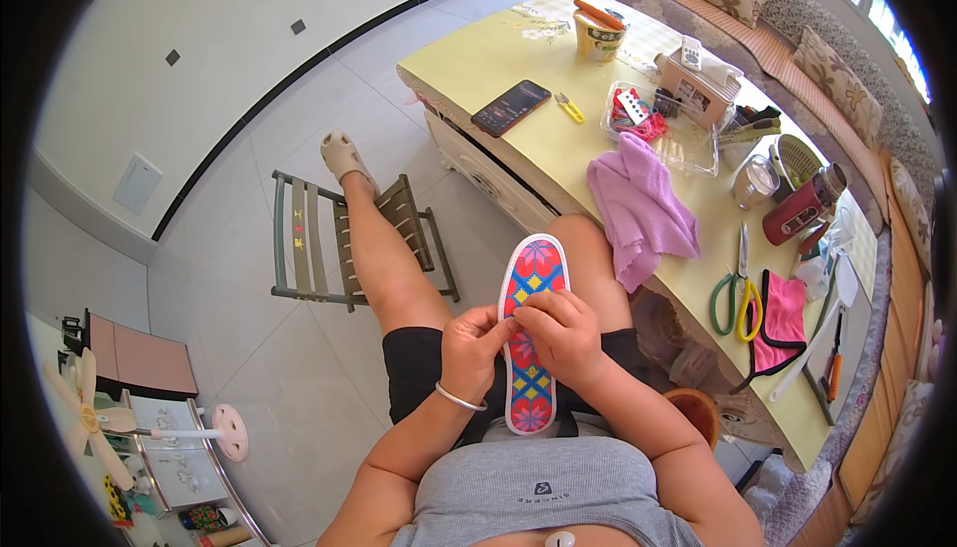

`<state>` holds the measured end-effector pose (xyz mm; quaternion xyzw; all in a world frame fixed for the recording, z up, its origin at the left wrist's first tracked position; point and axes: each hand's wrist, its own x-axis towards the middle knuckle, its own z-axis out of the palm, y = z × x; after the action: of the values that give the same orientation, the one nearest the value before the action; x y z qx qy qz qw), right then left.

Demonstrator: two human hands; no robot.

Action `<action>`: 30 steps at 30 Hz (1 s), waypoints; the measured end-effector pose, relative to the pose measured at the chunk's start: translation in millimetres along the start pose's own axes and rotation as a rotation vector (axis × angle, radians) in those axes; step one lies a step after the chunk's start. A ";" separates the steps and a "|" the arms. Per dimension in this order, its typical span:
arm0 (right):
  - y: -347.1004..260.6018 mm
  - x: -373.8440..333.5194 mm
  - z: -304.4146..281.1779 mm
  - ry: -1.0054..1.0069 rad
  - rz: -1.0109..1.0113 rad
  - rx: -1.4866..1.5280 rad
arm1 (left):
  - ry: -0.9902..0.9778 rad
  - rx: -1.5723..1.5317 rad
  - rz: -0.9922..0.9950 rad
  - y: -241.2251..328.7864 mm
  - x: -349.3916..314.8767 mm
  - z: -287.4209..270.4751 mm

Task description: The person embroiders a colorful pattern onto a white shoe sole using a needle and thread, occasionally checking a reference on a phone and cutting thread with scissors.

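A long embroidered insole [533, 268] lies upright along my lap, its white edge framing a red, blue and yellow pattern with pink flowers at both ends. In front of its middle, my left hand [471, 353] and my right hand [563, 338] meet with thumbs and fingertips pinched. Anything small between the fingertips is too hidden to make out. My left hand is at the insole's left edge, with a white bangle on that wrist. The curled fingers of my right hand cover part of the pattern.
On the yellow-covered table [449, 54] to my right lie a purple cloth [643, 208], scissors [739, 293], a phone [510, 109], yellow snips [569, 108], a plastic box [688, 153] with red thread and a dark red flask [802, 206]. A folding stool [317, 233] supports my outstretched leg.
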<state>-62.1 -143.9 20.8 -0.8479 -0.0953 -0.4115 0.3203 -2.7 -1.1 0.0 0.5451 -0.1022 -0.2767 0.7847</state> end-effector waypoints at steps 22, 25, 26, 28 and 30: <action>-18.5 2.3 -20.3 0.122 0.615 0.808 | 0.018 0.151 0.096 1.7 -4.1 2.1; -18.2 3.4 -19.4 0.047 0.551 0.416 | 0.025 0.105 0.096 8.0 -2.2 1.1; -20.5 4.5 -19.2 0.029 0.563 0.321 | 0.031 0.086 0.106 9.6 -1.7 1.9; -20.9 4.3 -16.5 0.017 0.521 0.214 | 0.057 0.100 0.137 8.9 -0.4 2.1; -18.6 7.7 -16.5 -0.021 0.356 0.087 | 0.070 0.103 0.147 4.3 1.1 -1.7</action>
<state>-75.6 -140.5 42.8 -0.8410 0.0354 -0.3349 0.4235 0.3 0.8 3.2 0.5850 -0.1284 -0.1935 0.7771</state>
